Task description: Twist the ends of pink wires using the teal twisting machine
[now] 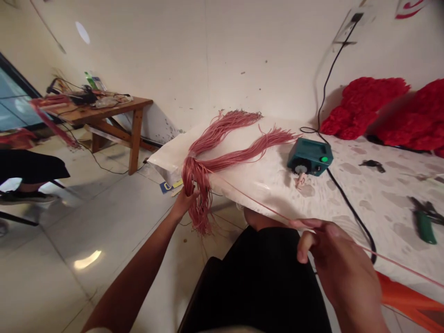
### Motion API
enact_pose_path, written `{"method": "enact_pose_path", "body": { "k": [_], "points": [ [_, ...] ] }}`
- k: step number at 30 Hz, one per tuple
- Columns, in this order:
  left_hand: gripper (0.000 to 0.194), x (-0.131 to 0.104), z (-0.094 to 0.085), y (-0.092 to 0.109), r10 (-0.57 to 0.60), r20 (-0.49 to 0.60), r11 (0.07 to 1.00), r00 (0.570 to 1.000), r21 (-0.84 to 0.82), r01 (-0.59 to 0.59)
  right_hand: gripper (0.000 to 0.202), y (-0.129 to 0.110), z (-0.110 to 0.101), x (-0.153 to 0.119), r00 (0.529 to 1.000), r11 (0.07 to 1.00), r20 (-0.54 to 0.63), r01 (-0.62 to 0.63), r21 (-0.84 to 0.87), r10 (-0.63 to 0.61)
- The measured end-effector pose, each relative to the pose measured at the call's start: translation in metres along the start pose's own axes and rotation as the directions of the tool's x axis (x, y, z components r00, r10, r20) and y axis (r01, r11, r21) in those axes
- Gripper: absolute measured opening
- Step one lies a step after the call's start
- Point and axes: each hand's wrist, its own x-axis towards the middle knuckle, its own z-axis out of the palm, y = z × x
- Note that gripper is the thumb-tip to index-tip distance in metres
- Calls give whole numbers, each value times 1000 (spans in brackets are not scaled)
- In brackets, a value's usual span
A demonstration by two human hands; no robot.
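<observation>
A large bundle of thin pink wires (229,159) lies over the corner of the white-covered table, gathered near the edge and fanned into two tails on top. Its other end hangs down over the side. My left hand (185,201) is closed around this hanging part, with some fingers hidden among the strands. A single pink wire (251,199) runs taut from the bundle to my right hand (342,259) and on past the right edge of the view. Thumb and index finger of that hand pinch it. Nearby on the table stands a small teal machine (310,155) with a green button.
Green-handled pliers (425,226) and a small black object (373,165) lie on the right of the table. Red fluffy heaps (364,104) sit at the back. A black cable (352,212) crosses the tabletop. Leftward stands a cluttered wooden table (138,104), with a person's leg (33,169) before it.
</observation>
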Motion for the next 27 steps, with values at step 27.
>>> {"method": "enact_pose_path", "body": {
  "k": [27],
  "points": [
    [54,-32,48,16,92,-254,987,963,155,-53,25,7,-2,12,996,991,19,93,-94,-92]
  ]
}}
